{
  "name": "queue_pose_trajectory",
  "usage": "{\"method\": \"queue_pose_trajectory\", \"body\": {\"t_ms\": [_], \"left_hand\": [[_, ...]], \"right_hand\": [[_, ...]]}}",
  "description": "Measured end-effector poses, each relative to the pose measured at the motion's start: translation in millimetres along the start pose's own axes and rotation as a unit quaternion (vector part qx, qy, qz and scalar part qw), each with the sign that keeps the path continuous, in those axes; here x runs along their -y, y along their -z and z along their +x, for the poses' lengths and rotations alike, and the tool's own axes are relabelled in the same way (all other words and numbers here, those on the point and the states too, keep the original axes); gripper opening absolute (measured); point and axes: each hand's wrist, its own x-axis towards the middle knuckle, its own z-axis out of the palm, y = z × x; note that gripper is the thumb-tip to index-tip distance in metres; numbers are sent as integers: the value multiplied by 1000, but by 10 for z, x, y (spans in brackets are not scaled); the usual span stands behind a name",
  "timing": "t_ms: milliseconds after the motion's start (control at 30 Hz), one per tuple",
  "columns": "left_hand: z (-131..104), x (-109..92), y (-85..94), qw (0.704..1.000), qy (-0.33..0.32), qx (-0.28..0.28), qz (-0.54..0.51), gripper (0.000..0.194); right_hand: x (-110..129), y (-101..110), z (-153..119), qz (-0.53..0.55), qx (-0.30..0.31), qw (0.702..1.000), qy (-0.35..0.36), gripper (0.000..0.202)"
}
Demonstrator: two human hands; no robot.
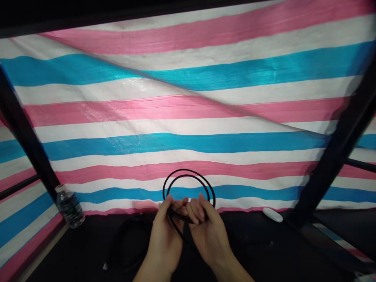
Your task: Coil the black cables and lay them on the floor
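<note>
A black cable (188, 170) is looped into a loose coil that stands up above my fingers in the middle of the view. My left hand (167, 231) has its fingers curled round the left side of the coil's lower part, the thumb on top. Close beside it, my right hand (207, 231) is closed on the right side of the same coil. A piece of the cable hangs down between my palms. Where its ends are cannot be made out. To the left of my left wrist, a second dark coiled cable (116, 244) with a pale plug lies on the black table.
The black table (252, 254) stretches below my hands. A clear water bottle (69, 207) stands at its left back corner. A white oval object (272, 214) lies at the back right. Behind hangs a striped sheet (188, 125), between dark frame posts (331, 156).
</note>
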Motion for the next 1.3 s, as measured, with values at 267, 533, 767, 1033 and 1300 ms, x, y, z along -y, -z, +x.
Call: {"method": "queue_pose_trajectory", "body": {"t_ms": [267,533,767,1033,1300], "left_hand": [[-47,-477,67,985,-69,115,-110,39],[-84,-831,136,966,-145,141,-158,35],[-121,-961,93,957,-269,92,-56,34],[-105,-904,110,967,-100,79,218,50],[-65,-704,205,939,66,120,315,43]], "right_hand": [[350,53,-187,-585,236,773,-73,29],[581,294,-121,-828,168,532,54,20],[692,572,33,-842,146,500,142,16],[969,417,78,-827,179,441,297,25],[706,247,29,-763,158,472,413,28]]}}
